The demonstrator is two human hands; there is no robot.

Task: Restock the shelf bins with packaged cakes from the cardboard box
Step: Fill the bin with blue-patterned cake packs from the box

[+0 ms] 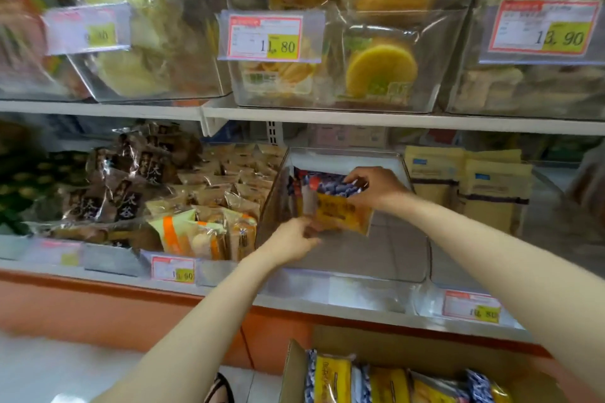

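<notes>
One packaged cake (334,209), pinched at top by right hand (376,188) and gripped below by left hand (291,239), is held inside the clear bin (360,258). Placement is judged underway; release is needed next, then a return to the cardboard box (294,370).

Yellow-and-blue cake packets (337,210) lean inside the clear bin (379,255); more fill the cardboard box (293,370).

My side of the frame is two bare arms: left forearm (203,314) and right forearm (491,255) are uncovered from the wrist to where they leave the picture, and left hand (291,240) and right hand (373,188) are bare too. Fingers are too blurred to call nails or other fine detail. At the bottom edge near the left forearm there's a dark looping strap (220,386), probably a sandal on my foot, mostly cut off.
</notes>
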